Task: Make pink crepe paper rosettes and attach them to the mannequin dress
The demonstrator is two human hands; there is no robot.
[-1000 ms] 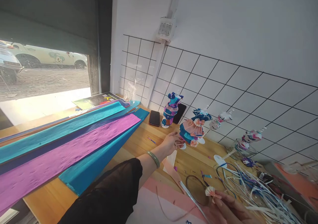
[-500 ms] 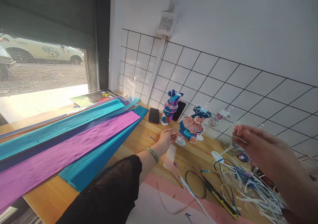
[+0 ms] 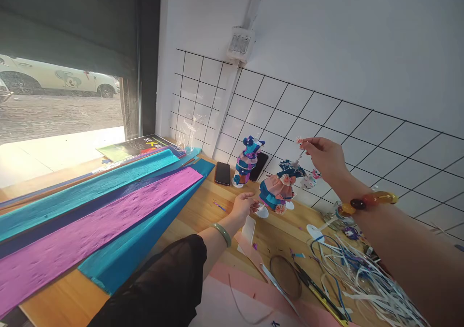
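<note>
My right hand [image 3: 324, 157] is raised above the middle miniature dress, pinching a small pale-pink pleated paper flower [image 3: 299, 141] between thumb and fingertips. The miniature dress [image 3: 277, 190] has blue and pink crepe-paper layers, a dark-blue ruffled top and pleated pink flowers on its front. It leans on a stand with a round white base [image 3: 262, 212]. Low at its left, my left hand [image 3: 246, 207] has its fingers closed on the edge of this base. A second miniature dress [image 3: 247, 160] in blue, pink and purple stands behind, to the left.
Blue and purple crepe-paper sheets [image 3: 108, 220] cover the left side. Two phones, one a dark phone [image 3: 222, 173], lie near the wall grid. A yellow-black cutter [image 3: 321, 293], a brown cord loop [image 3: 285, 276] and tangled ribbons [image 3: 369, 269] lie at front right. Pink paper [image 3: 235, 274] lies in front.
My right hand has moved left and up with the pink paper flower, from the right side to above the miniature dress. My left hand stays at the base.
</note>
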